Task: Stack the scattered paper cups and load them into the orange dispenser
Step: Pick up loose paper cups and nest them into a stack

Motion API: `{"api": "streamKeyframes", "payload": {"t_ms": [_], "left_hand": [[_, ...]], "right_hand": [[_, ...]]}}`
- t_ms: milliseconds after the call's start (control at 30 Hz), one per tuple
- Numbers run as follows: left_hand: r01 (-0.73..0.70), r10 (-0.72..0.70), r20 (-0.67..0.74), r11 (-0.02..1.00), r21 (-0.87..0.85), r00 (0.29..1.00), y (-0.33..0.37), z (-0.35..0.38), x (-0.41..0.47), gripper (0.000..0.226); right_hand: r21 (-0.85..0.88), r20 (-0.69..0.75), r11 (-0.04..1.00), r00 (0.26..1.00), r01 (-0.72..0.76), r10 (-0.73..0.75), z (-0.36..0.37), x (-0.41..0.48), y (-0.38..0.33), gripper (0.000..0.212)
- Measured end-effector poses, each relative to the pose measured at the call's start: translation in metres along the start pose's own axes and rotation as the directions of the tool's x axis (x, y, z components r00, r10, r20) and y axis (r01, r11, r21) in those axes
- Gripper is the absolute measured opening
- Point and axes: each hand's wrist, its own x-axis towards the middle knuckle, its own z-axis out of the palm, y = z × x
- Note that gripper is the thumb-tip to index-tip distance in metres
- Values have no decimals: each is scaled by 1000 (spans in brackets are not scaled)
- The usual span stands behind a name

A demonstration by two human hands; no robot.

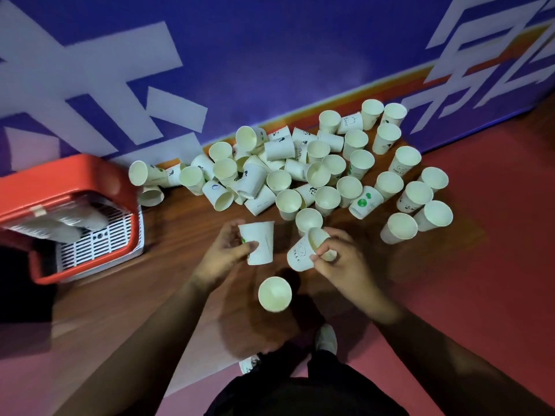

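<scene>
Paper cups (300, 172) are strewn over the table (177, 250) beside the orange dispenser (75, 172). 1 green-marked cup (260, 244) is gripped by the left hand (223, 255); 1 tilted cup (300, 255) is pinched at its rim by the right hand (341, 261).

Cream paper cups (288, 202) in a loose heap, upright or on their sides, beside the orange dispenser (60, 175).

Blue lettered wall (270, 55), red floor (495, 220)
</scene>
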Motion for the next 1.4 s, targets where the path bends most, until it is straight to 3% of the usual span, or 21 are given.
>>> {"api": "streamKeyframes", "payload": {"t_ms": [100,167,300,567,633,733,833,933,1000,1133,1267,1400], "left_hand": [[6,-8,-36,998,-56,999,-7,-21,-14,54],[-7,0,-66,995,-98,998,-9,-29,-21,55],[-22,16,-71,996,-86,997,-14,-40,-32,50],[-44,44,15,998,42,999,-23,-36,-53,66],[-54,51,49,996,70,998,-27,-32,-56,66],[-78,62,119,987,143,991,-30,-21,-58,63],[-108,68,193,973,204,979,-35,-6,-58,61],[-169,91,256,939,300,962,-39,7,-56,60],[-191,91,276,912,363,957,-41,10,-55,61],[-234,79,319,843,484,944,-52,4,-55,64],[-172,3,293,816,552,956,-65,-6,-61,73],[-104,-46,220,776,622,974,-77,-11,-64,62]], "right_hand": [[13,135,998,989,66,-67,27,-18,-25,27],[-20,235,1000,972,10,-5,41,-30,-29,46],[-168,285,986,957,-8,56,61,-44,-22,70],[-371,412,913,911,168,0,94,-59,-6,90],[-262,357,964,933,48,51,91,-60,-6,87],[107,253,968,948,-229,196,77,-60,-13,65],[309,237,902,943,-303,235,66,-57,-19,48],[336,245,897,946,-286,210,60,-57,-25,45],[319,262,900,940,-297,218,60,-58,-21,43],[257,298,896,912,-362,283,67,-65,-3,56],[139,327,938,909,-317,259,74,-73,5,55],[-85,384,979,900,-188,206,83,-77,20,92]]}}
